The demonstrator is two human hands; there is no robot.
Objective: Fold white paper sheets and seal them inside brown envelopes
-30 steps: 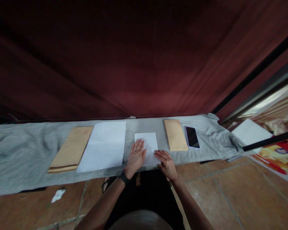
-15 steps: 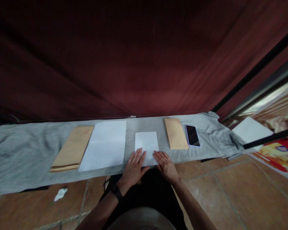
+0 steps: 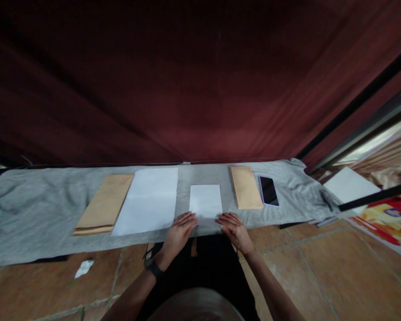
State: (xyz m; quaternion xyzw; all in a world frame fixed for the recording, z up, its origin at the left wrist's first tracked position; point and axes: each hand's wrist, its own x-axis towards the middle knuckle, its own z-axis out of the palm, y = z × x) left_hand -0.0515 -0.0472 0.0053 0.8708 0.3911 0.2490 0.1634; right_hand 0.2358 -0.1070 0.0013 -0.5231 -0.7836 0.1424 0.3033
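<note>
A small white sheet of paper point(image 3: 206, 199), its near part creased, lies on the grey cloth in front of me. My left hand point(image 3: 179, 232) is closed on the near left corner, fingers together and thumb tucked beneath the edge. At the near right corner my right hand point(image 3: 235, 232) pinches the paper the same way. Larger white sheets point(image 3: 150, 200) lie to the left, beside a stack of brown envelopes point(image 3: 104, 203). Right of the small paper sits another brown envelope stack point(image 3: 246, 187).
A phone point(image 3: 269, 191) lies right of the envelopes. The narrow surface under the grey cloth point(image 3: 47, 191) runs along a dark red curtain point(image 3: 200, 111). A dark bar point(image 3: 381, 196) and a colourful box point(image 3: 392, 218) are at the right. White scrap point(image 3: 84, 269) lies on the tiled floor.
My hands have gone from lying flat with fingers spread on the paper to curled around its near corners. The near edge of the paper is slightly raised or folded.
</note>
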